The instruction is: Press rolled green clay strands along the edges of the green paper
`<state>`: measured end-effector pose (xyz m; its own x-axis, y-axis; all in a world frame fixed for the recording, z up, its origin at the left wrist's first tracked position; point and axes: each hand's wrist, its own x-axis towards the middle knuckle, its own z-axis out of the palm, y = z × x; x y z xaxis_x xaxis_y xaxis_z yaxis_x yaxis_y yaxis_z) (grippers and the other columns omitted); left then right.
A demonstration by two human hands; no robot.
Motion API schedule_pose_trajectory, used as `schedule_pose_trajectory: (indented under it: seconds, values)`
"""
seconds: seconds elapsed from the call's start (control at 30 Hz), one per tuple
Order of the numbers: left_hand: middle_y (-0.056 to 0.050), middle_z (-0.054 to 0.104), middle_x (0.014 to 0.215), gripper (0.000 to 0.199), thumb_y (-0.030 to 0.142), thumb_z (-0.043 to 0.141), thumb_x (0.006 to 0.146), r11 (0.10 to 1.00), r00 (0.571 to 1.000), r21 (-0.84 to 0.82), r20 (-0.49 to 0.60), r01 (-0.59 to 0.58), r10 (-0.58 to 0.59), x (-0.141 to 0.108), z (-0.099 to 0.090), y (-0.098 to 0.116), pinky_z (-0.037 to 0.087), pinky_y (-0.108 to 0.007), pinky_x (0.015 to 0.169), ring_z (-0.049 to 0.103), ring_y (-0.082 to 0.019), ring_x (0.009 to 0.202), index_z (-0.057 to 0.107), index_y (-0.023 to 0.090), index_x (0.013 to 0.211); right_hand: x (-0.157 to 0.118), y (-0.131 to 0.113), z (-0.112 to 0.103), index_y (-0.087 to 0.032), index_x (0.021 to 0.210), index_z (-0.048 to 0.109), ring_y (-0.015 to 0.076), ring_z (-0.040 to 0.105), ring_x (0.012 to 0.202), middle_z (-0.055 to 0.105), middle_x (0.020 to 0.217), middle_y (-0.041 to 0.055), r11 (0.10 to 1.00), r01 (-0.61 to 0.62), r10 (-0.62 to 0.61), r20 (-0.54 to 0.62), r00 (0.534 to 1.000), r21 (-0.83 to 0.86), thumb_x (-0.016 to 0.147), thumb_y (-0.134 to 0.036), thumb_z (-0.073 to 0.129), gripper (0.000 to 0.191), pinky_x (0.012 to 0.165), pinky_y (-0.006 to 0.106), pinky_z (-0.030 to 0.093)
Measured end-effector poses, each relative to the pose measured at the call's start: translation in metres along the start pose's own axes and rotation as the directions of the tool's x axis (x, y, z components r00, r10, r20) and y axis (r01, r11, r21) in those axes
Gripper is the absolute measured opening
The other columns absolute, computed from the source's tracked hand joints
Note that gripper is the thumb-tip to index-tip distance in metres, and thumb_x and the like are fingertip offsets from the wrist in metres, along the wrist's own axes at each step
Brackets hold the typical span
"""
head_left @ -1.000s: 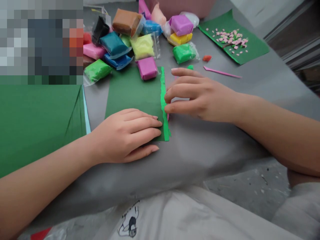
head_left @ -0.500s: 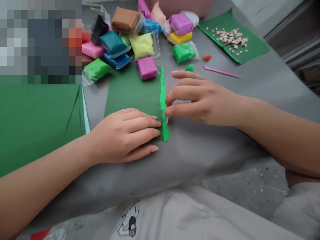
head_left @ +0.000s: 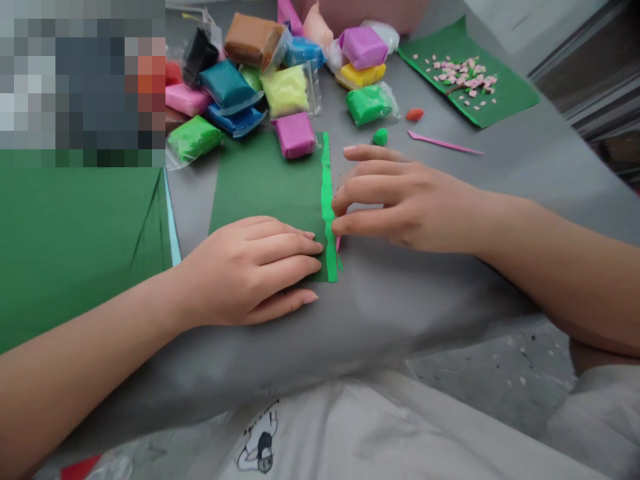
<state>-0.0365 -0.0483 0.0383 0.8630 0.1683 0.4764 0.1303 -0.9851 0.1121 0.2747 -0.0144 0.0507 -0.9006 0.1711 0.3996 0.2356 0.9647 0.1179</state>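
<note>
A dark green sheet lies on the grey table, with a bright green clay strip along its right edge. My left hand rests flat on the sheet's lower part, its fingers stretched towards the strip. Beside the strip, my right hand has curled fingers around a pink tool, of which only the tip shows under the fingertips. A thin green scrap lies by that tip. The sheet's top edge carries a magenta clay packet.
Several clay packets are heaped at the back. A green ball, an orange lump and another pink tool lie behind my right hand. A decorated green card is at back right, a large green sheet at left.
My right hand has shifted slightly down and to the right along the strip's edge, uncovering more of the green ball. My left hand stays in place.
</note>
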Motion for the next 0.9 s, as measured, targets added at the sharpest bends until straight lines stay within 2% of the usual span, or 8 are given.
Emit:
schedule_pose_trajectory:
  seconds: [0.13,0.3,0.53,0.63,0.77,0.9]
  values:
    - [-0.014,0.091,0.125,0.023,0.035,0.066,0.121,1.000,1.000,-0.001,0.002,-0.003,0.003,-0.002,0.001,0.000,0.072,-0.041,0.107,0.091,-0.029,0.120,0.075,0.014,0.123,0.000,0.001,0.000,-0.018,0.113,0.079,0.0137,0.076,0.107,0.078,0.114,0.0023,0.999,-0.003,0.002,-0.026,1.000,-0.053,0.129,-0.020,0.020,0.062,0.133,0.053,0.062]
    - [-0.014,0.092,0.124,0.022,0.034,0.067,0.121,1.000,1.000,0.000,0.010,-0.011,0.011,-0.002,0.002,-0.001,0.072,-0.041,0.105,0.091,-0.029,0.120,0.075,0.014,0.123,0.000,0.003,0.002,-0.017,0.113,0.079,0.0126,0.076,0.109,0.077,0.114,-0.0001,1.000,-0.012,0.012,0.014,1.000,-0.016,0.130,-0.023,0.014,0.067,0.134,0.051,0.060]
    - [-0.014,0.092,0.123,0.023,0.034,0.067,0.121,1.000,1.000,-0.006,0.008,0.000,0.000,0.001,0.000,0.000,0.074,-0.043,0.104,0.091,-0.031,0.120,0.075,0.013,0.123,-0.001,0.001,0.002,-0.020,0.123,0.078,0.0155,0.077,0.124,0.074,0.123,0.0011,0.999,-0.019,0.015,0.107,0.994,0.037,0.127,-0.017,0.015,0.063,0.137,0.061,0.055]
    - [-0.013,0.092,0.123,0.022,0.035,0.066,0.121,1.000,1.000,-0.009,0.006,0.002,-0.002,0.001,0.000,0.000,0.074,-0.042,0.105,0.091,-0.030,0.121,0.074,0.015,0.123,0.000,-0.002,0.002,-0.019,0.119,0.079,0.0150,0.078,0.121,0.074,0.120,0.0009,0.999,-0.013,0.008,0.104,0.995,0.049,0.127,-0.018,0.016,0.064,0.136,0.061,0.056]
    - [-0.013,0.092,0.123,0.022,0.036,0.066,0.121,1.000,1.000,-0.012,0.010,-0.002,0.002,0.000,0.001,-0.001,0.074,-0.042,0.105,0.091,-0.030,0.121,0.074,0.015,0.124,0.002,-0.006,-0.001,-0.019,0.114,0.078,0.0120,0.079,0.115,0.077,0.116,-0.0029,0.998,-0.013,0.010,0.056,0.998,0.063,0.129,-0.023,0.021,0.059,0.136,0.053,0.057]
    - [-0.014,0.092,0.124,0.023,0.036,0.066,0.121,1.000,1.000,-0.013,0.010,-0.003,0.003,-0.001,0.001,-0.001,0.074,-0.042,0.105,0.091,-0.030,0.121,0.074,0.014,0.125,0.002,-0.011,-0.007,-0.018,0.113,0.076,0.0110,0.080,0.109,0.077,0.114,-0.0009,0.997,0.000,-0.004,0.046,0.999,0.076,0.129,-0.019,0.021,0.057,0.138,0.056,0.056]
